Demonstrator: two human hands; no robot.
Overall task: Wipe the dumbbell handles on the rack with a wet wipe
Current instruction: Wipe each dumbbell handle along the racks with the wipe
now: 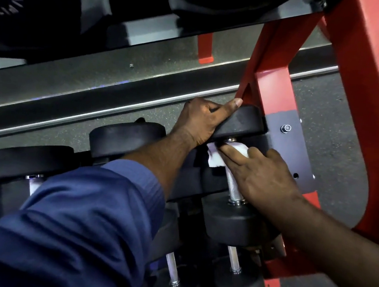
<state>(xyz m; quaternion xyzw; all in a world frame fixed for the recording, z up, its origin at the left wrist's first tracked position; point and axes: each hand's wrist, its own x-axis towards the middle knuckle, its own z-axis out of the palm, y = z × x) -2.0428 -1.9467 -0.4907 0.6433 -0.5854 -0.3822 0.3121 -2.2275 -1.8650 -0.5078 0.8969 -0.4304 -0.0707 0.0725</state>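
My left hand (200,121) clasps the far head (242,123) of the dumbbell nearest the red upright (273,82), thumb laid over its top edge; I judge this steadies it in its cradle while I rub. My right hand (262,175) grasps the wet wipe (215,157) round the knurled handle (232,183), at the end by that far head, just beside the upright's grey bracket plate (288,140). Bare handle runs on to the near head (233,224), which I judge leaves room for a stroke that way. My knuckles sit close to the plate, and on the side away from the upright the neighbouring dumbbell head (125,136) crowds my left wrist.
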